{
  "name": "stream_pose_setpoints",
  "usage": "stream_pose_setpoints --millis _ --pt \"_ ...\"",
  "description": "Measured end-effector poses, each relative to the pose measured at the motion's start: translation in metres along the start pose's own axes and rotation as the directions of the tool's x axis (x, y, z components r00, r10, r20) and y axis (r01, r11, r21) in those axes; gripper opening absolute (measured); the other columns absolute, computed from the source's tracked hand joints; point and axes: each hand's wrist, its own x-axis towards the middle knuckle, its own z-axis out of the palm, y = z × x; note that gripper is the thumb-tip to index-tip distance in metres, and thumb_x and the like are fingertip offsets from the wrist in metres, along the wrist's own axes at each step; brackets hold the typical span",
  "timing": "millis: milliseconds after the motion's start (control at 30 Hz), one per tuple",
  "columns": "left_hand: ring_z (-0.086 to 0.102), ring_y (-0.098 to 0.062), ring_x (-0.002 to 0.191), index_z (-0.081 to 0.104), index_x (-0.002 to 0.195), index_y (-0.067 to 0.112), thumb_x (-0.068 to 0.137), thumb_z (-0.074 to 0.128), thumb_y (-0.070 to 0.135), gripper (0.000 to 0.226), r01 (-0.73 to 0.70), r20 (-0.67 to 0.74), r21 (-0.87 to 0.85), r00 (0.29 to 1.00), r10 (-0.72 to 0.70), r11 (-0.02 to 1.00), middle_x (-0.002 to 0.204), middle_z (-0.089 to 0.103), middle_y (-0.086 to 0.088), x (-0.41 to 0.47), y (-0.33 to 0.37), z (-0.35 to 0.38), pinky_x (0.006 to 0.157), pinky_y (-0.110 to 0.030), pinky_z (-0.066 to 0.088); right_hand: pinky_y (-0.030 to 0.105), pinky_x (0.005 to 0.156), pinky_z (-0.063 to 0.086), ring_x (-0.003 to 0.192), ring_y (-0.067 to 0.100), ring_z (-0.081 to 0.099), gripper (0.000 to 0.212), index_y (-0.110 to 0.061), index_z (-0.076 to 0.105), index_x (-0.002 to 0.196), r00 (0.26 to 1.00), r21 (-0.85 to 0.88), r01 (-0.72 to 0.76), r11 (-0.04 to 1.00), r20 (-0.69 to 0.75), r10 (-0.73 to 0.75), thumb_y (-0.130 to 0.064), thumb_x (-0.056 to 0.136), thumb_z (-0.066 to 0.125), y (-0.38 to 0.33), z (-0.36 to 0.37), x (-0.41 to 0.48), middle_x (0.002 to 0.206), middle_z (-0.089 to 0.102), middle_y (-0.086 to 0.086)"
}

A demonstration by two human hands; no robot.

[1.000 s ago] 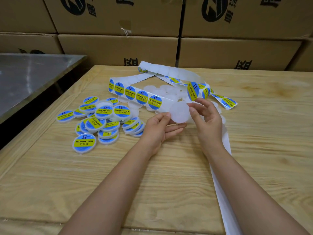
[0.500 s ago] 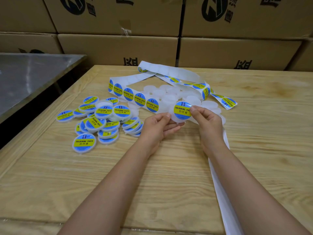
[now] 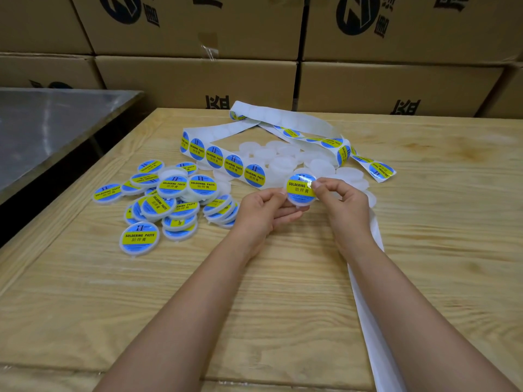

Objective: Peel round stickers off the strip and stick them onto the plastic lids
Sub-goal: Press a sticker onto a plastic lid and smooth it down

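Observation:
A round white plastic lid (image 3: 300, 200) with a blue and yellow sticker (image 3: 298, 186) on its top is held above the wooden table (image 3: 283, 292). My left hand (image 3: 264, 206) grips the lid from below and at its left edge. My right hand (image 3: 341, 198) pinches its right edge, thumb on the sticker. The sticker strip (image 3: 223, 161) curls behind the hands, with several stickers still on it. Its bare white backing (image 3: 368, 292) trails down past my right forearm. Bare white lids (image 3: 283, 158) lie in a heap inside the strip's loop.
A pile of lids with stickers on them (image 3: 167, 199) lies to the left of my hands. Stacked cardboard boxes (image 3: 368, 89) wall off the table's far edge. A metal table (image 3: 48, 128) stands at the left across a dark gap.
A second ago the lid was bare and my right hand held a peeled sticker beside it. The sticker now lies on the lid, and my right thumb has moved onto it.

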Motion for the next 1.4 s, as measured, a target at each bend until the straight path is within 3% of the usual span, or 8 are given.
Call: stream_pose_setpoints --millis 367,533,633,733,867,1100,1300,1400 --pt "0.072 -0.026 0.071 0.062 0.089 -0.007 0.091 0.048 -0.001 0.016 -0.063 -0.13 0.075 0.989 0.073 0.995 0.073 0.072 -0.013 0.003 -0.003 0.003 0.057 -0.022 0.055 -0.001 0.067 0.033 0.078 -0.014 0.056 0.022 -0.019 0.06 0.064 0.998 -0.137 0.058 0.989 0.032 -0.054 -0.014 0.083 0.069 -0.004 0.003 -0.006 0.085 0.063 -0.015" --pt "0.071 -0.024 0.067 0.06 0.085 -0.007 0.089 0.047 -0.003 0.014 -0.085 -0.15 0.087 0.984 0.097 0.993 0.069 0.072 -0.011 0.003 -0.004 0.004 0.055 -0.022 0.054 -0.002 0.069 0.031 0.089 0.002 0.058 0.022 -0.022 0.057 0.065 0.996 -0.232 0.088 0.969 0.003 -0.09 -0.016 0.083 0.069 -0.006 0.007 -0.009 0.087 0.063 -0.014" --pt "0.071 -0.024 0.067 0.06 0.086 -0.007 0.089 0.046 -0.003 0.014 -0.085 -0.15 0.084 0.984 0.097 0.993 0.069 0.072 -0.011 0.003 -0.005 0.004 0.056 -0.023 0.055 0.009 0.078 0.038 0.094 0.011 0.06 0.023 -0.025 0.056 0.065 0.993 -0.28 0.104 0.954 -0.023 -0.115 -0.017 0.082 0.07 -0.007 0.008 -0.011 0.086 0.063 -0.014" --pt "0.071 -0.024 0.065 0.06 0.083 -0.005 0.089 0.046 -0.003 0.015 -0.085 -0.153 0.087 0.983 0.097 0.993 0.067 0.071 -0.01 0.003 -0.006 0.005 0.057 -0.024 0.056 0.034 0.094 0.042 0.098 0.015 0.059 0.025 -0.031 0.053 0.066 0.988 -0.393 0.127 0.911 -0.035 -0.153 -0.02 0.08 0.07 -0.01 0.009 -0.015 0.083 0.061 -0.02" --pt "0.071 -0.022 0.065 0.061 0.082 -0.004 0.088 0.047 -0.003 0.015 -0.087 -0.169 0.087 0.98 0.101 0.992 0.067 0.071 -0.009 0.002 -0.009 0.008 0.06 -0.025 0.057 0.049 0.095 0.04 0.097 0.019 0.059 0.028 -0.031 0.049 0.066 0.976 -0.448 0.177 0.876 -0.038 -0.216 -0.017 0.08 0.069 -0.015 0.012 -0.019 0.083 0.057 -0.024" --pt "0.071 -0.02 0.065 0.061 0.081 -0.003 0.088 0.048 -0.002 0.015 -0.121 -0.17 0.112 0.976 0.139 0.986 0.065 0.071 -0.007 0.0 -0.009 0.01 0.06 -0.024 0.056 0.048 0.092 0.042 0.093 0.024 0.06 0.015 -0.019 0.056 0.073 0.972 -0.491 0.163 0.855 -0.068 -0.225 -0.018 0.082 0.068 -0.014 0.012 -0.019 0.079 0.059 -0.013" --pt "0.071 -0.021 0.065 0.06 0.08 0.0 0.089 0.047 -0.004 0.017 -0.129 -0.176 0.047 0.975 0.135 0.991 0.064 0.07 -0.008 -0.003 -0.009 0.018 0.06 -0.023 0.057 0.031 0.081 0.037 0.084 0.026 0.057 0.014 -0.009 0.065 0.078 0.91 -0.572 0.247 0.782 -0.142 -0.39 -0.02 0.081 0.072 -0.011 0.013 -0.022 0.073 0.063 -0.003" --pt "0.071 -0.021 0.066 0.06 0.083 -0.002 0.09 0.044 -0.004 0.018 -0.103 -0.158 0.009 0.982 0.103 0.995 0.067 0.071 -0.009 -0.003 -0.008 0.019 0.062 -0.024 0.057 0.028 0.079 0.037 0.088 0.025 0.057 0.026 -0.013 0.063 0.104 0.919 -0.514 0.215 0.83 -0.183 -0.35 -0.02 0.08 0.072 -0.008 0.013 -0.022 0.077 0.067 -0.003"
